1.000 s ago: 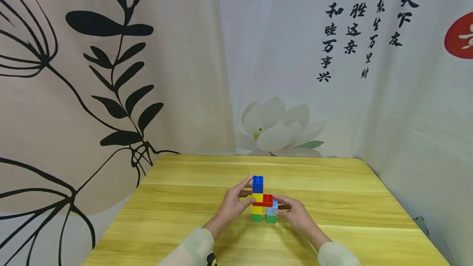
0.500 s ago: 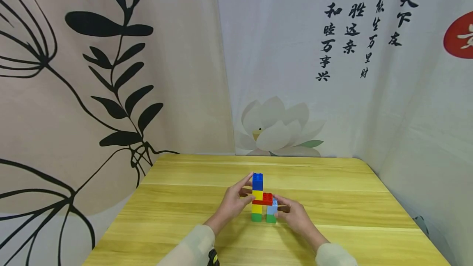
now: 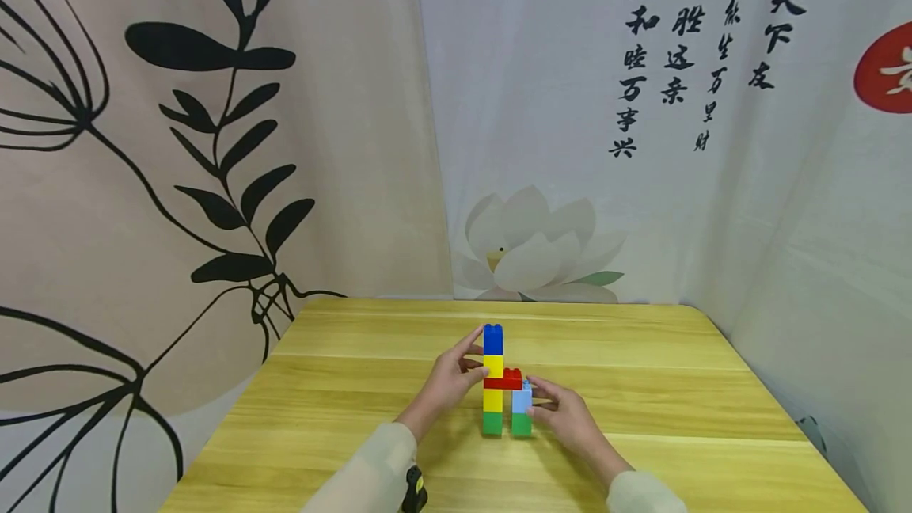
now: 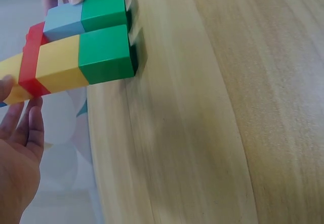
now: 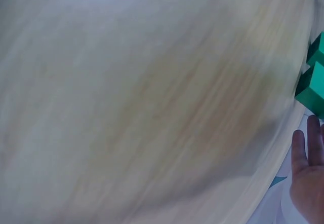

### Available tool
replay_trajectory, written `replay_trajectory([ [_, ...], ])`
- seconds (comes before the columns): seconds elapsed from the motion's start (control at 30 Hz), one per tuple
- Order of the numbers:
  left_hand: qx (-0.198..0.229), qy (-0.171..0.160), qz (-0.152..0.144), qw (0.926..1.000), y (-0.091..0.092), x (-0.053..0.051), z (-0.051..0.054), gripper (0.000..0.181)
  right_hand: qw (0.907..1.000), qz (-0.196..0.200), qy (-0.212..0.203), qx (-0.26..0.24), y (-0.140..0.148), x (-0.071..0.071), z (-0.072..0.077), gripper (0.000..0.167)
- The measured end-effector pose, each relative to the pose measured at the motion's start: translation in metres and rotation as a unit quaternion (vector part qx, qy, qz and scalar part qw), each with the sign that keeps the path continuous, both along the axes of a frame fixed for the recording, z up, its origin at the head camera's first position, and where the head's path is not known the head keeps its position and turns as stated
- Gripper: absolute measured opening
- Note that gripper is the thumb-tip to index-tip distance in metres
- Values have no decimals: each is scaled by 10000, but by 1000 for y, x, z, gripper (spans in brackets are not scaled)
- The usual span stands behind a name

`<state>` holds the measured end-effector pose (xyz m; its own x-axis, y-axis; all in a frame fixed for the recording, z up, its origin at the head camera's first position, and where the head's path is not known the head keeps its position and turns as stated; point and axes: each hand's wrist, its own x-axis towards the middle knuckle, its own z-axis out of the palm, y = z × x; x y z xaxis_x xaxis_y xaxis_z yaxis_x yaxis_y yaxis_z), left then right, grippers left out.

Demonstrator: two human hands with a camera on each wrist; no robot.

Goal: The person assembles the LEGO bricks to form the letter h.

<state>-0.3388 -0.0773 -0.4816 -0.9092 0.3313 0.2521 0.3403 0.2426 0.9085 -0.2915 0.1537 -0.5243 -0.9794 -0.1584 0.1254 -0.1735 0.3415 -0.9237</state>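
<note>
A structure of toy building blocks stands between both hands in the head view. Its left column has a blue block on top, then yellow, red, yellow and green. The red block bridges to a shorter right column, light blue over green. My left hand grips the upper yellow block, thumb in front, index finger up beside the blue one. My right hand pinches the light blue block from the right; its thumb shows in the left wrist view. Whether the green bottoms touch the table, I cannot tell.
The wooden table spreads around the structure. Behind it hangs a printed curtain with plants, a lotus and writing. A dark strap with a yellow mark sits at the left sleeve.
The structure's top has shifted up and slightly left in view, its bottom down; the block fronts show more and their tops less. Both hands keep hold, the left moving up a little.
</note>
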Motion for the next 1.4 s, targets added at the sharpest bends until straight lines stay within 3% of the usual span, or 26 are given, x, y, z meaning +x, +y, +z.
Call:
replay_trajectory([
  [0.37,-104,-297,91,9995,-3,-8,-5,75,9969,569,-26,543,1,1,-6,81],
  [0.77,-468,-508,-187,9974,-9,-15,-6,85,9955,694,-206,618,1,3,-2,85],
  [1.0,-620,-642,-208,9958,-12,-19,-14,82,9935,723,-265,843,2,6,-1,97],
  [1.4,-657,-947,-265,9930,-13,-24,-23,79,9910,832,-382,977,3,6,-2,102],
])
